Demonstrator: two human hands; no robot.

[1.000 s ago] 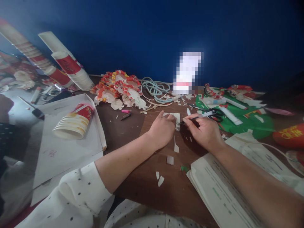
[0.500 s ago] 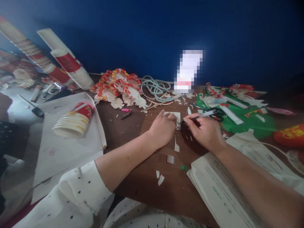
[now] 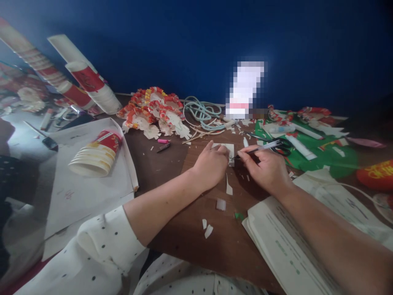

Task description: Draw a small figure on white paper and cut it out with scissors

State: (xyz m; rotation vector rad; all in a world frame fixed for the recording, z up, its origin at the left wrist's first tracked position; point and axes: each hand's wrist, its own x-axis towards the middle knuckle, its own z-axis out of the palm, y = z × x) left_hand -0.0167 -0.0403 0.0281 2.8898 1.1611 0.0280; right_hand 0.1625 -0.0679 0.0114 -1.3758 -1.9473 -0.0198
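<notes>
My left hand (image 3: 212,164) rests on a small white piece of paper (image 3: 231,150), its bent fingers pressing the paper to the brown table. Most of that paper lies under the fingers. In a pinch grip, my right hand (image 3: 266,166) holds a slim pen (image 3: 270,144) with a pale barrel. The pen's dark tip meets the right edge of the paper, close to my left fingertips; whether it touches I cannot tell. Below the hands lie a thin white paper strip (image 3: 229,185) and a small translucent piece (image 3: 221,204).
Stacked paper cups (image 3: 96,153) lie on a white box lid (image 3: 76,205) at left. Red-and-white paper crafts (image 3: 156,108) and coiled blue cord (image 3: 202,112) sit behind. At right are scissors (image 3: 284,148), green paper (image 3: 325,162) and white printed bags (image 3: 282,246).
The whole view has shifted very slightly. Both hands keep nearly the same pose, with the pen tip still at the paper's edge.
</notes>
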